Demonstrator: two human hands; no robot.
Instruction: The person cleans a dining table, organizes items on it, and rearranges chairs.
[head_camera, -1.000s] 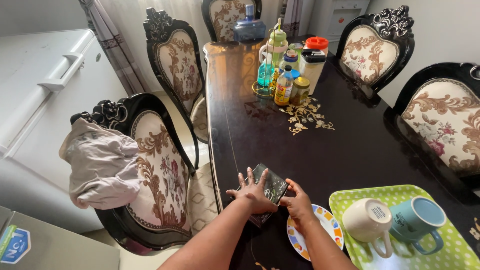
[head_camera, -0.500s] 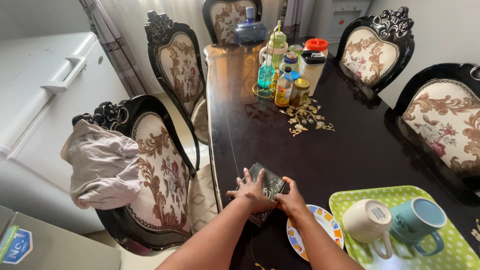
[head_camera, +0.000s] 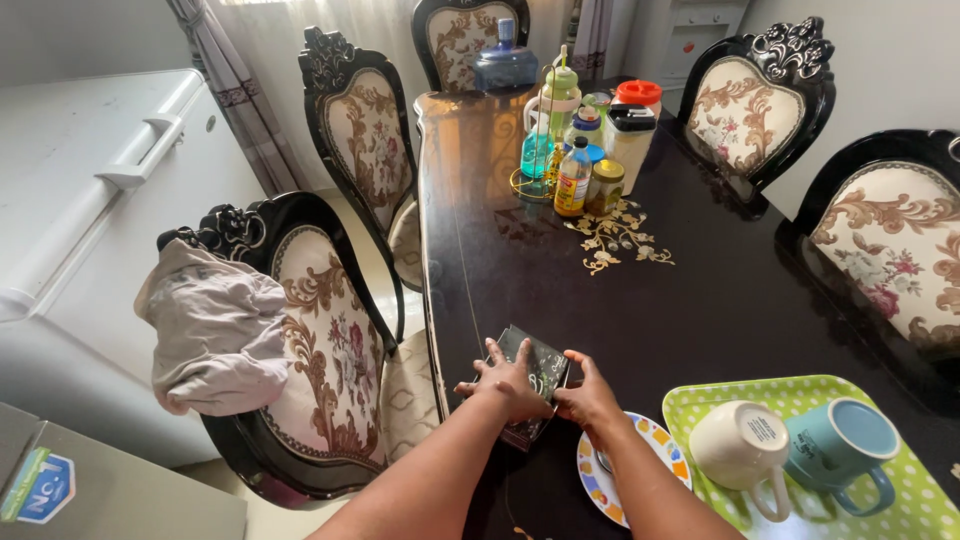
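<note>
Hands: left hand (head_camera: 508, 384), right hand (head_camera: 590, 399) flat on dark packet (head_camera: 538, 368) | packet mostly covered

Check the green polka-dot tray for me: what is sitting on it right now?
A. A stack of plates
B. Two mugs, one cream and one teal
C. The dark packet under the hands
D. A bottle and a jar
B: a cream mug lying tipped and a teal mug beside it rest on the green tray, while the dark packet lies on the table under both hands.
</note>
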